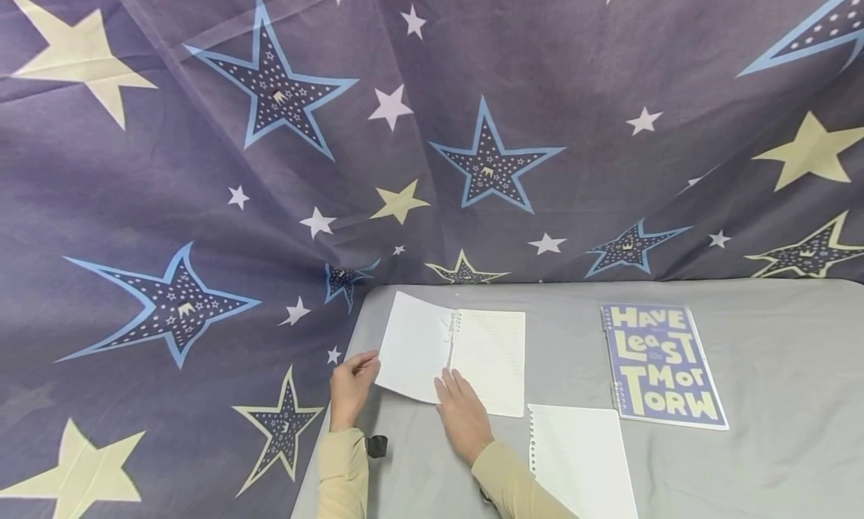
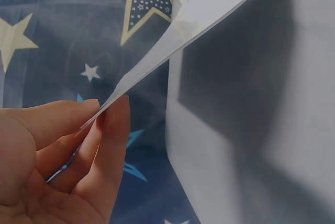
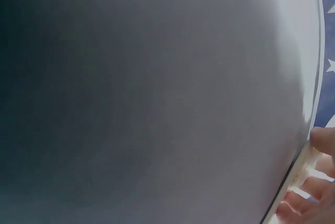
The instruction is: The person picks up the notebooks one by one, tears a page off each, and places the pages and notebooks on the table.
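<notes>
A ring-bound notebook (image 1: 489, 361) lies spread on the grey table, with lined pages on its right side. Its white left leaf (image 1: 415, 346) is raised off the table at the outer edge. My left hand (image 1: 354, 384) pinches that edge between thumb and fingers; the left wrist view shows the thin white leaf (image 2: 152, 59) bending up from the fingertips. My right hand (image 1: 464, 418) rests with extended fingers at the lower end of the binding. In the right wrist view, the right hand's fingers (image 3: 314, 187) line up along the binding edge beside a large shaded surface.
A loose white sheet (image 1: 583, 459) with holes down its left edge lies right of my right forearm. Beyond it is a blue cover (image 1: 664, 365) with large pale lettering. Star-patterned cloth (image 1: 472, 234) hangs behind and to the left of the grey table (image 1: 776, 339).
</notes>
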A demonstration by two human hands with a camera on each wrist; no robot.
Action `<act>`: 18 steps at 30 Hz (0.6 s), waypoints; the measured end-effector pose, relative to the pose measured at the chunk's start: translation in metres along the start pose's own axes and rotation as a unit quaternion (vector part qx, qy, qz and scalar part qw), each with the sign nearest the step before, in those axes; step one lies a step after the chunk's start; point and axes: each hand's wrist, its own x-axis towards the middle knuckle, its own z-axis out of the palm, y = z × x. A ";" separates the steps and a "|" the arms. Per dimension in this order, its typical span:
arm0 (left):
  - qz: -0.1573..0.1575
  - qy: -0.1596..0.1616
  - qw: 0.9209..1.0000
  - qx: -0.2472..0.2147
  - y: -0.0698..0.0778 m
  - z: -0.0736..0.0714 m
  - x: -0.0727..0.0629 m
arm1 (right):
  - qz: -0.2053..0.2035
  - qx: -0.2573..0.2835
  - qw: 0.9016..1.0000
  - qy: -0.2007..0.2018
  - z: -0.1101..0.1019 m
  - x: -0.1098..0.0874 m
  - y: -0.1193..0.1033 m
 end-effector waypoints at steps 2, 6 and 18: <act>0.005 0.000 1.000 -0.003 0.003 0.000 -0.001 | -0.001 0.012 1.000 0.004 0.000 -0.001 0.001; 0.011 0.001 1.000 -0.012 0.007 0.000 -0.003 | -0.003 0.035 0.999 0.014 0.000 -0.001 0.003; 0.034 -0.010 0.998 -0.046 0.017 0.000 -0.010 | -0.001 0.057 0.998 0.003 -0.005 -0.001 0.004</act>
